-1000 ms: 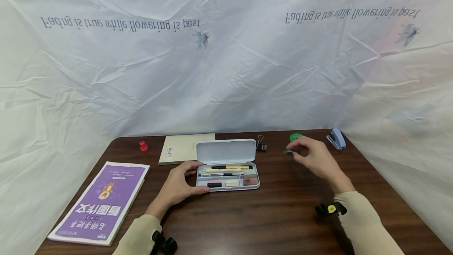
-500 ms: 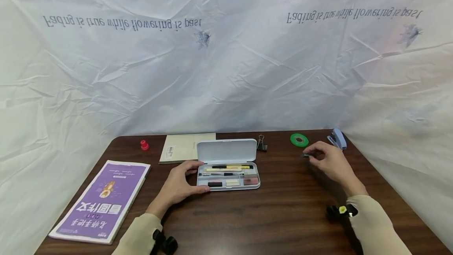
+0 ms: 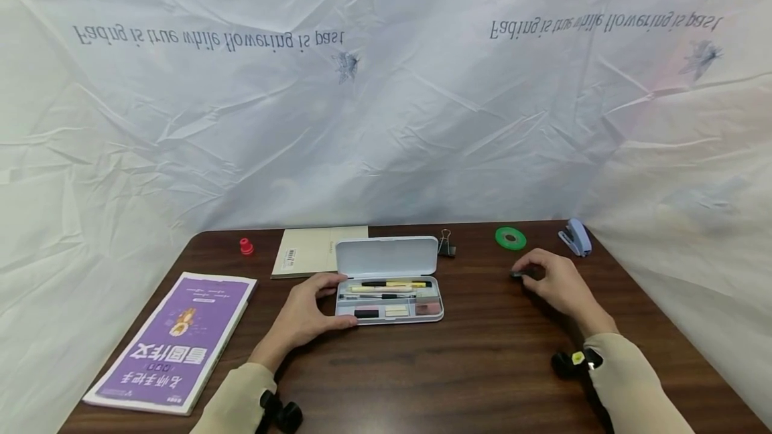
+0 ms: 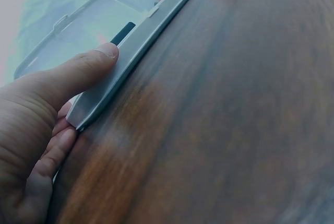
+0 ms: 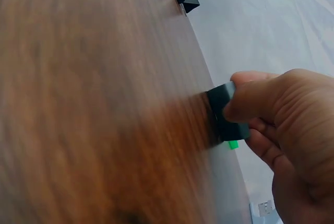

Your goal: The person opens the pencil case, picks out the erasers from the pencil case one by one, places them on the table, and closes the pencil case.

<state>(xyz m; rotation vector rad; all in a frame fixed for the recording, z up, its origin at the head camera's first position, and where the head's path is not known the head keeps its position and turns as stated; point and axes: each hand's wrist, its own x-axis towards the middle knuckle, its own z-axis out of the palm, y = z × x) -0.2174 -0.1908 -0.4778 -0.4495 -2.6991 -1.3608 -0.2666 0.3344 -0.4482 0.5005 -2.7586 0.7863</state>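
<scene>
My left hand (image 3: pixel 304 313) grips the left end of an open white pencil case (image 3: pixel 386 257), thumb at the front edge and fingers toward the back. Inside the case lie several pens (image 3: pixel 395 284), a black piece (image 3: pixel 366 314), a white eraser (image 3: pixel 396 311) and a pinkish block (image 3: pixel 427 307). To the right of the case, my right hand (image 3: pixel 557 286) pinches a small dark rectangular block (image 5: pixel 228 122) between thumb and fingers, low over the table. Whether the block touches the tabletop I cannot tell.
Behind the right hand are a green tape roll (image 3: pixel 510 238) and a blue stapler (image 3: pixel 575 238). A black binder clip (image 3: pixel 446 247) stands near the lid. Leftward are a cream notebook (image 3: pixel 307 253), a red stamp-like object (image 3: pixel 246 246) and a purple book (image 3: pixel 175 343).
With the dark block, my right hand has moved right and lower toward the front, uncovering the tape roll, then slightly back left. The left hand stays on the case.
</scene>
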